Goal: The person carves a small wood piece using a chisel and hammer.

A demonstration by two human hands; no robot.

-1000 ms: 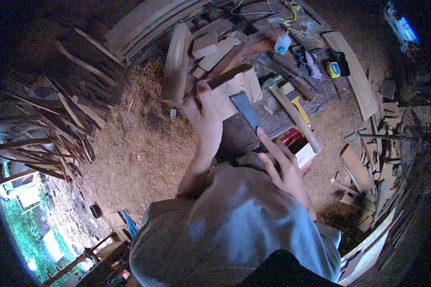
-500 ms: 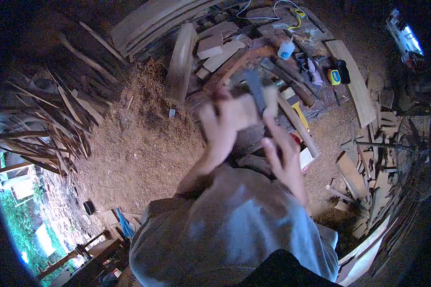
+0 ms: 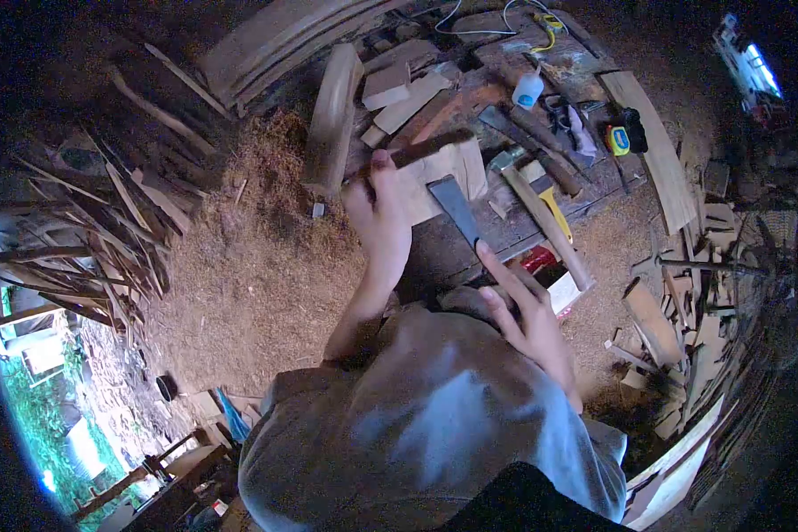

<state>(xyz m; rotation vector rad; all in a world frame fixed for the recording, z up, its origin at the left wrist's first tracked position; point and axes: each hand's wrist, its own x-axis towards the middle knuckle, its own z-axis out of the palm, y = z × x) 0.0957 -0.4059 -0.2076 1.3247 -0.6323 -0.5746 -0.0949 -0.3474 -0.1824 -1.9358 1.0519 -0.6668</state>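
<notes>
My left hand (image 3: 383, 217) is closed around a pale wooden block (image 3: 457, 168), which has a dark edge along its far side; the thumb lies across the top. Close to the block's near side is a chisel (image 3: 455, 211), its flat grey blade pointing up and left. My right hand (image 3: 532, 319) grips the chisel, its index finger laid along the narrow end of the blade and the rest of the tool hidden by the hand. Just right of the block a hammer (image 3: 545, 222) lies with its wooden handle towards me.
The worktop bears wood offcuts (image 3: 388, 86), a small bottle (image 3: 528, 90), a yellow tape measure (image 3: 619, 139) and a yellow-handled tool (image 3: 556, 213). A long board (image 3: 652, 151) runs along its right side. Wood shavings (image 3: 266, 257) cover the floor at left, beside piled sticks (image 3: 142, 204).
My left hand has shifted slightly left and tilted the block, which shows more sharply now. The chisel has come down and left, its blade now slanting more.
</notes>
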